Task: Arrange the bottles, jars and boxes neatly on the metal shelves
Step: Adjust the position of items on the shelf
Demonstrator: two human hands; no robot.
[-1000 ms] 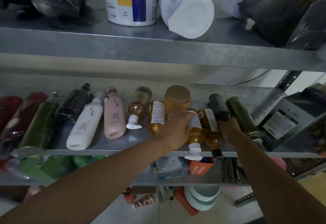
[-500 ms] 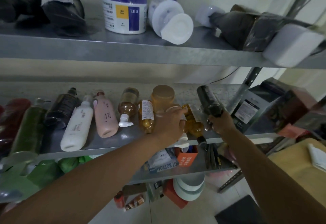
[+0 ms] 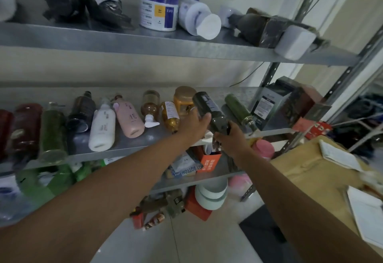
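Note:
The middle metal shelf [image 3: 124,152] carries a row of lying bottles: red ones at far left, a green bottle [image 3: 51,132], a white bottle [image 3: 102,128], a pink bottle [image 3: 129,117], an amber labelled bottle [image 3: 171,117] and an amber jar [image 3: 183,99]. My right hand [image 3: 232,140] grips the lower end of a dark bottle [image 3: 209,109], raised and tilted above the shelf. My left hand [image 3: 193,125] is closed over an amber pump bottle that it mostly hides; the white pump head [image 3: 207,135] shows under it. My left thumb touches the dark bottle.
A green bottle [image 3: 238,107] and black boxes [image 3: 269,101] lie to the right on the same shelf. The upper shelf [image 3: 145,47] holds a white tub [image 3: 158,10], a tipped white jar [image 3: 199,20] and dark packages. A cardboard box [image 3: 310,169] with papers stands at right.
My right hand has lifted the dark bottle off the shelf and swung it up and to the left. My left hand stays on the amber pump bottle. My view has shifted right.

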